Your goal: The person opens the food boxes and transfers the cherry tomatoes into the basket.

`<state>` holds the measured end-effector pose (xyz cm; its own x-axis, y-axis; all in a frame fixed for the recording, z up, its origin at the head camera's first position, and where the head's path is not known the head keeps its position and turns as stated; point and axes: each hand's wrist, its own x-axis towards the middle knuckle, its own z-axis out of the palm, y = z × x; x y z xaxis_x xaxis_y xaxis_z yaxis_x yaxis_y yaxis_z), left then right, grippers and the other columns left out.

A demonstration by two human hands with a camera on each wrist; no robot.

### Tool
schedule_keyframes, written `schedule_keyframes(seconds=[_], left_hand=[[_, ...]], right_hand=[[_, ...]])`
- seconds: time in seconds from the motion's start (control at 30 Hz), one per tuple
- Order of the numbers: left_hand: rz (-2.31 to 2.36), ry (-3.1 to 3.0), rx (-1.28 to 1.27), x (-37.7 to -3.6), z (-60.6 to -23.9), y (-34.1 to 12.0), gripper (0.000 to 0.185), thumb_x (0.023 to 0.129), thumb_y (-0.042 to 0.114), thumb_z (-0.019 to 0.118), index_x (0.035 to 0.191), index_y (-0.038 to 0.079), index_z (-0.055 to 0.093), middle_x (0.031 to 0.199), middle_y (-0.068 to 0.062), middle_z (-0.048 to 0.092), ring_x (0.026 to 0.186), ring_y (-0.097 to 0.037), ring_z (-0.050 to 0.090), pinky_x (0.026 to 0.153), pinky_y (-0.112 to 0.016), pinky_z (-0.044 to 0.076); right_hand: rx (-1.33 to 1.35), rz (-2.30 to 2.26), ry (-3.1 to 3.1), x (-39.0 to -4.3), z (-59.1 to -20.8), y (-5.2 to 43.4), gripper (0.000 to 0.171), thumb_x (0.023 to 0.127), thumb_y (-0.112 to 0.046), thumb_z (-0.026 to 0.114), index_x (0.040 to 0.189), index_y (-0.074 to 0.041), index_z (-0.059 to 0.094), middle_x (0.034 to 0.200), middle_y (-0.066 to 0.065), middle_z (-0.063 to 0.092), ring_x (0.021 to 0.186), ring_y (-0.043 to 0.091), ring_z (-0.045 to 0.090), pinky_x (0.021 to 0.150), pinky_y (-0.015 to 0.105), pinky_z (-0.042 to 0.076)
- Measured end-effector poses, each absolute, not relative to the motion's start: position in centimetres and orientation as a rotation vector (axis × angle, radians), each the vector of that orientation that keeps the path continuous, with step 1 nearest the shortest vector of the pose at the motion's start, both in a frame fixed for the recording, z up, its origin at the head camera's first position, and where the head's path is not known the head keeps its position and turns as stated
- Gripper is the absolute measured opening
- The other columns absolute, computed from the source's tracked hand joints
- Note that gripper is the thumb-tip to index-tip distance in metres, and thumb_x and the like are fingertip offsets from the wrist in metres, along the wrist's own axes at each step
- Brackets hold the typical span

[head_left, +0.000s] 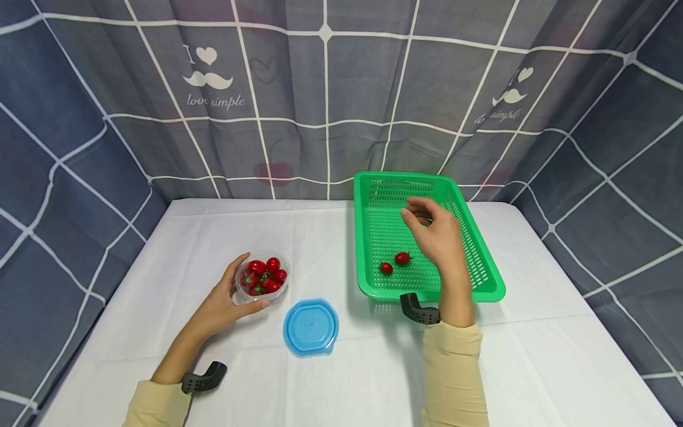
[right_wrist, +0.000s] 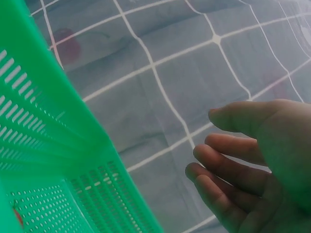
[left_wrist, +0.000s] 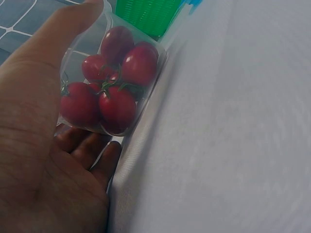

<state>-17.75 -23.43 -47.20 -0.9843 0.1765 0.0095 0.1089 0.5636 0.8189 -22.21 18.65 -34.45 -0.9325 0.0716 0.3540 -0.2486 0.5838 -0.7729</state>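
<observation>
In the head view, a clear plastic tub [head_left: 289, 274] full of cherry tomatoes [head_left: 271, 285] stands on the left of the table. My left hand [head_left: 217, 307] holds it from the side, thumb at the near edge and fingers around the far side. In the left wrist view, red tomatoes [left_wrist: 118, 106] with green stems show through the tub's wall. Over the green basket [head_left: 361, 237] hovers my right hand [head_left: 439, 237], its fingers loosely bent with nothing between them. Two cherry tomatoes, one rounder [head_left: 386, 268] and one longer [head_left: 402, 258], lie on the basket's floor.
A blue lid [head_left: 311, 327] lies flat on the white tablecloth [head_left: 347, 379], between the tub and the basket. Grey checked curtains [head_left: 299, 77] enclose the table at the back and both sides.
</observation>
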Motion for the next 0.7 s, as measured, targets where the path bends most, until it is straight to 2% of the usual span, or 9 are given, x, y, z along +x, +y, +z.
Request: schedule_keyframes(seconds=[0.4, 0.7], left_hand=[[1.409, 2.71, 0.244, -17.8, -47.2, -23.4, 0.112, 0.081, 0.042, 0.088, 0.165, 0.023, 0.016, 0.169, -0.022, 0.02, 0.153, -0.051, 0.023, 0.119, -0.068, 0.026], [1.412, 2.716, 0.247, -17.8, -47.3, -23.5, 0.112, 0.081, 0.042, 0.088, 0.165, 0.024, 0.016, 0.169, -0.021, 0.021, 0.153, -0.049, 0.023, 0.119, -0.067, 0.027]], right_hand=[[0.268, 1.322, -2.477, -22.0, -34.1, 15.5, 0.034, 0.099, -0.021, 0.069, 0.129, -0.006, 0.068, 0.123, 0.011, 0.072, 0.113, 0.024, 0.068, 0.102, 0.036, 0.055], [0.399, 1.274, -2.487, -21.8, -34.2, 13.1, 0.033, 0.098, -0.018, 0.071, 0.129, -0.005, 0.068, 0.124, 0.012, 0.071, 0.112, 0.025, 0.067, 0.102, 0.04, 0.055]])
